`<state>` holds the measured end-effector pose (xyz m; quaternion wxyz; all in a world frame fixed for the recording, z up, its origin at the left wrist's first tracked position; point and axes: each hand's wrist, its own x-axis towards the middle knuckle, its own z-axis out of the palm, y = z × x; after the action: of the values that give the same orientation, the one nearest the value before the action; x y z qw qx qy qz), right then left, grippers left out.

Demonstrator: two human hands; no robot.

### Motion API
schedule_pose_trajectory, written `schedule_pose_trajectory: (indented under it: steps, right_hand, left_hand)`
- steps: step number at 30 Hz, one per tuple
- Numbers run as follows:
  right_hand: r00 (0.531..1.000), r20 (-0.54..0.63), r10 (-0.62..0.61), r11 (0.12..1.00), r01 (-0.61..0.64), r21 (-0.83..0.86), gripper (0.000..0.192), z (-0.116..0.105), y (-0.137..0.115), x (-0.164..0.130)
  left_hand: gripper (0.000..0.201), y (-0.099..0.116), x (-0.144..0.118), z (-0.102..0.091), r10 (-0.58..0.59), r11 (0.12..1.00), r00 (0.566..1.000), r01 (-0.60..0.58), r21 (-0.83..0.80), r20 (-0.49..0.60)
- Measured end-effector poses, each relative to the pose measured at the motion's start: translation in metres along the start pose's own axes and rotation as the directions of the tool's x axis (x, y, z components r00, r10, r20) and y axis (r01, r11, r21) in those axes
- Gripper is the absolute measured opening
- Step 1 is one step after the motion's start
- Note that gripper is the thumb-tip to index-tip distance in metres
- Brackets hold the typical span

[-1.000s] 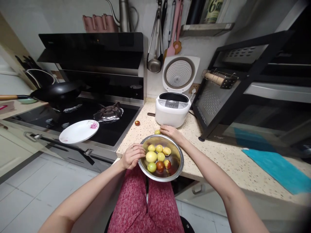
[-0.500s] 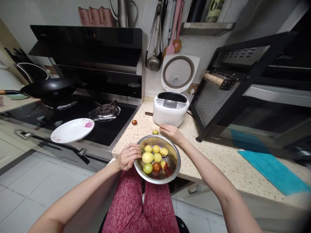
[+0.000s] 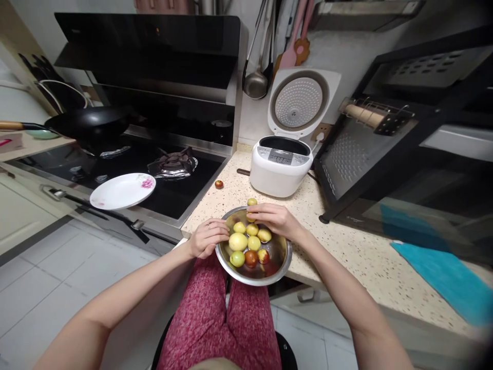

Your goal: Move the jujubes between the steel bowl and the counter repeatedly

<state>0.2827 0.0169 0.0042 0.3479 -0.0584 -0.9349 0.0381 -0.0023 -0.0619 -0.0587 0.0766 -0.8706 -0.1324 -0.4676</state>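
A metal bowl (image 3: 285, 257) juts over the counter's front edge above my lap, with several yellow-green and red-brown jujubes (image 3: 238, 242) inside. At its left rim, my left hand (image 3: 208, 237) grips the metal, fingers over the edge and thumb below. Over the far rim, my right hand (image 3: 274, 218) has its fingertips closed on a yellowish jujube (image 3: 250, 217), mostly hidden by the fingers. Just behind the bowl sits a green jujube (image 3: 252, 202) on the counter. A red-brown jujube (image 3: 219, 184) lies farther left, near the stove.
A white rice cooker (image 3: 281, 174) stands lid-up behind the bowl. Left, an oval plate (image 3: 123, 191) rests at the stove's front edge, and a black wok (image 3: 88, 123) sits on the far burner. A teal cloth (image 3: 442, 280) lies right, before a black rack (image 3: 346, 149).
My right hand has come from beside the rice cooker back over the bowl's far rim, bringing a jujube. My left hand stays at the rim. The view has tilted down slightly.
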Motion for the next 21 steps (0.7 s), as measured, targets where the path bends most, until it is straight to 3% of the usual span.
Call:
schedule_pose_trajectory:
  steps: [7, 21]
  right_hand:
    - [0.993, 0.106, 0.058, 0.994, -0.067, 0.086, 0.034, 0.0026, 0.0021, -0.0057]
    - [0.970, 0.137, 0.200, 0.961, -0.222, 0.164, 0.037, 0.0012, 0.0045, -0.0075]
  left_hand:
    - [0.049, -0.0007, -0.0009, 0.0002, -0.016, 1.000, 1.000, 0.016, -0.023, 0.008]
    - [0.048, -0.0003, 0.0008, 0.0001, -0.010, 1.000, 1.000, 0.010, -0.007, 0.005]
